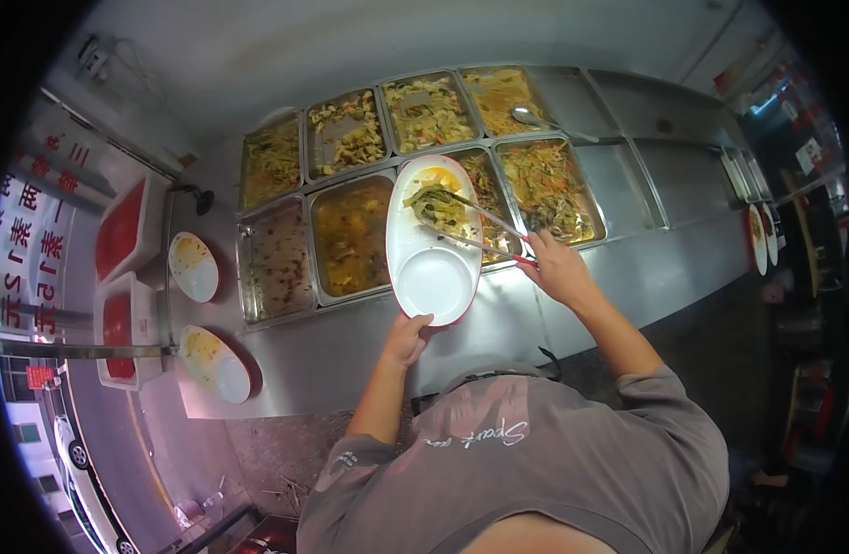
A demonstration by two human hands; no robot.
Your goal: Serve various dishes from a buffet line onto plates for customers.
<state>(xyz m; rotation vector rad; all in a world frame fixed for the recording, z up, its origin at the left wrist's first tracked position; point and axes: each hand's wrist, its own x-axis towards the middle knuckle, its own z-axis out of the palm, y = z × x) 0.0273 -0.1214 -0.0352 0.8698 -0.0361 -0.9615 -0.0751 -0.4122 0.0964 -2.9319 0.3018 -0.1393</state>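
My left hand (409,339) grips the near end of an oval white plate (436,282) with a red rim, thumb on the edge. The plate is held over the steel food pans. Metal tongs (490,216) with red handles are in my right hand (557,266), their tips on cooked leafy greens (438,208) at the plate's far end. Some yellowish food lies beyond the greens. The plate's round near compartment holds no food. Just left of the plate is a pan of yellow-brown soupy food (352,235); a pan of shredded vegetables (549,187) lies to the right.
Further pans of cooked food stand behind, one with a metal spoon (528,115). At left on the steel counter (307,374) are two used oval plates (194,266), (215,363); white tubs with red contents (130,228) stand beyond. More plates (757,239) stand at the right end.
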